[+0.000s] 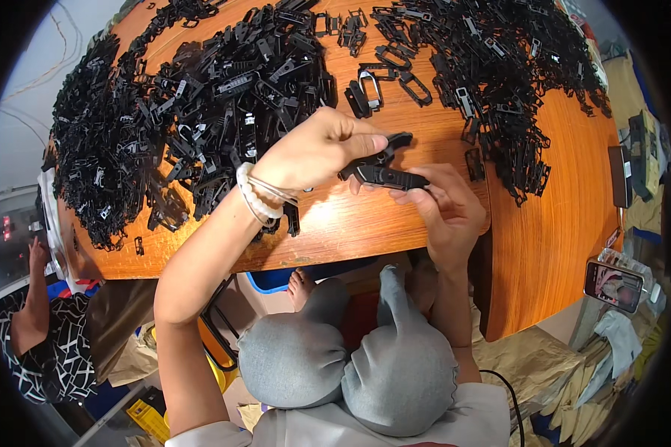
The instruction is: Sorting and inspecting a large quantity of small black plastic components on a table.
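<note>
Our left hand (317,155) pinches an upper black piece (399,140); our right hand (452,212) clamps a lower black piece (390,178). We face black heaps (224,104)

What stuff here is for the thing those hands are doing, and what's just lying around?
Seems part of the job:
left hand
right hand
black plastic parts held in the hands
heaps of black pieces
wooden table under the heaps

Probably just lying around:
phone at the right
blue container below the table edge
brown paper at lower right
</note>
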Demonstrator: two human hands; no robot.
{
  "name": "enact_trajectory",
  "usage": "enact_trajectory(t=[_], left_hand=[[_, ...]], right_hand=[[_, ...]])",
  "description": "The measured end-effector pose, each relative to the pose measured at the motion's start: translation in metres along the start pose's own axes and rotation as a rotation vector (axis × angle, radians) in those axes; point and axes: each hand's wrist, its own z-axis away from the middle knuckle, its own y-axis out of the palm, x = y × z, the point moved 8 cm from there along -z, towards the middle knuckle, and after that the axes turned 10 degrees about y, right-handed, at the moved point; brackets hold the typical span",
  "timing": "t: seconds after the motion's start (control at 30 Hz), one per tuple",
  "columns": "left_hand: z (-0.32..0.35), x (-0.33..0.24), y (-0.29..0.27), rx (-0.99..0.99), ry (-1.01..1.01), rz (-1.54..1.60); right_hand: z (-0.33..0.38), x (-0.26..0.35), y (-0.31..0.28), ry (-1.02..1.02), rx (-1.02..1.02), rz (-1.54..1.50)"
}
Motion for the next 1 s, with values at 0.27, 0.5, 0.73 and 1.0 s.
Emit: enact_trajectory(t=[0.27,0.5,0.73,1.0], left_hand=[[0.023,-0.039,0.025,-0.037,0.378,-0.467],[0.032,-0.033,0.027,0.027,0.374,-0.455],[0.037,-0.022,0.036,0.073,0.269,-0.320],[0.063,-0.025,0.029,0.188,0.459,-0.621]], right_hand=[[0.008,0.007,-0.002,-0.002,-0.079,0.168],[0.004,0.014,0.008,-0.039,-0.024,0.168],[0.009,0.013,-0.002,-0.034,-0.002,0.284],[0.024,0.009,0.007,0.139,0.411,0.596]])
